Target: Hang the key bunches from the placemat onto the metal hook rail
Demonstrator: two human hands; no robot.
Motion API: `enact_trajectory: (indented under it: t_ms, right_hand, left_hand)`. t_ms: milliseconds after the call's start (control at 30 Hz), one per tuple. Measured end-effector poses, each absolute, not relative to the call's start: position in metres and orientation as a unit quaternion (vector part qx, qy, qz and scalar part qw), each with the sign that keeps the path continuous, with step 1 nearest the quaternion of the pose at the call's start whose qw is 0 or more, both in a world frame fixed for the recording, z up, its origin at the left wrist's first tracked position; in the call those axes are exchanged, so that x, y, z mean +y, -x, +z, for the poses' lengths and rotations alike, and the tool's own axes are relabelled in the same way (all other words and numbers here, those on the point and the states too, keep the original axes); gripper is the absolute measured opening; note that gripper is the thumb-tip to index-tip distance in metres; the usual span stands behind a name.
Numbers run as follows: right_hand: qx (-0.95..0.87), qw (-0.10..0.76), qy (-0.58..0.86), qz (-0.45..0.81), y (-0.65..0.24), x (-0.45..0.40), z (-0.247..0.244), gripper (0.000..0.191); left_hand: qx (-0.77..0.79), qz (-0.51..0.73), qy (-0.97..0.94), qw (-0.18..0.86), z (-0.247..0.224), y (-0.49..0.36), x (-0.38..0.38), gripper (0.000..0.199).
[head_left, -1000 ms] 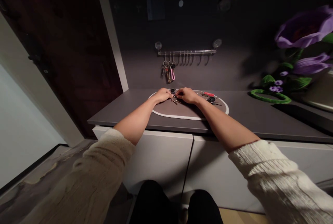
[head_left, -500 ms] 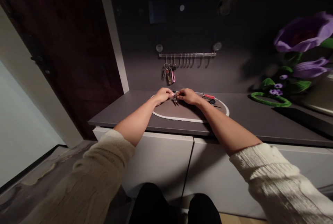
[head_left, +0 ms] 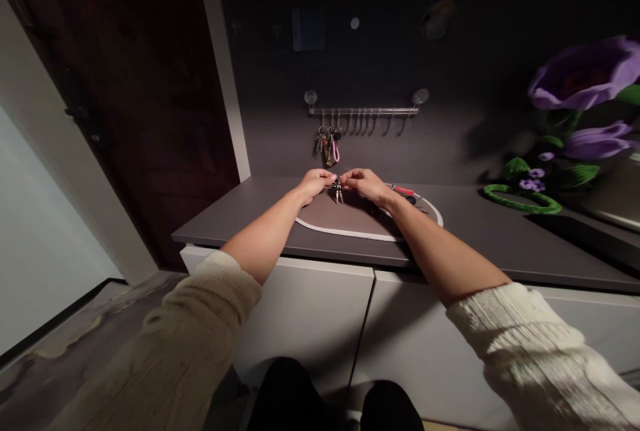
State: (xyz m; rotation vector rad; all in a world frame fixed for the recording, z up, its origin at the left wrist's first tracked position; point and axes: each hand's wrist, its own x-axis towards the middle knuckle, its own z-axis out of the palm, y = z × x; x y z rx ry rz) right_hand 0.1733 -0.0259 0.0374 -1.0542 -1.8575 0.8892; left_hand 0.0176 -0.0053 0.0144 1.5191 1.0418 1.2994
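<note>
A small bunch of keys (head_left: 339,192) hangs between my two hands, just above a brown oval mat (head_left: 345,223) with a white rim. My left hand (head_left: 316,183) pinches it from the left side. From the right, the fingers of my right hand (head_left: 364,184) close on the same bunch. The ring at its top is mostly covered by my fingertips. Beyond my right hand, a red-handled tool (head_left: 403,190) and a dark object (head_left: 410,199) lie on the mat, partly behind my forearm.
A clear hook rail (head_left: 363,111) is fixed to the dark wall, with several hooks and hanging keys (head_left: 327,144) at its left end. Purple flowers (head_left: 585,84) and a green ring (head_left: 521,199) stand on the right of the grey counter (head_left: 225,214). A dark door (head_left: 150,84) is at left.
The view has tilted up slightly, so the scene sits a little lower. Both hands stay on the keys, which now hang straighter down. My right forearm covers more of the dark object.
</note>
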Motion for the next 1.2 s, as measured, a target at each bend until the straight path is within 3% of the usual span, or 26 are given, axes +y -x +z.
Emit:
enact_trajectory:
  t_ms: [167, 533, 867, 1200]
  right_hand:
    - [-0.730, 0.413, 0.404, 0.365, -0.175, -0.025, 0.035, 0.020]
    - [-0.684, 0.459, 0.395, 0.406, -0.174, -0.018, 0.031, 0.012]
    - [-0.664, 0.491, 0.374, 0.422, -0.175, -0.016, 0.031, 0.024]
    - [-0.626, 0.542, 0.375, 0.417, -0.173, -0.008, 0.047, 0.022]
  left_hand:
    - [0.402, 0.529, -0.594, 0.454, 0.016, -0.018, -0.007, 0.013]
    - [0.398, 0.527, -0.598, 0.455, 0.017, -0.021, -0.008, 0.012]
    - [0.404, 0.552, -0.608, 0.404, 0.017, -0.024, -0.009, 0.018]
    - [0.449, 0.563, -0.612, 0.327, 0.009, -0.026, 0.000, 0.007]
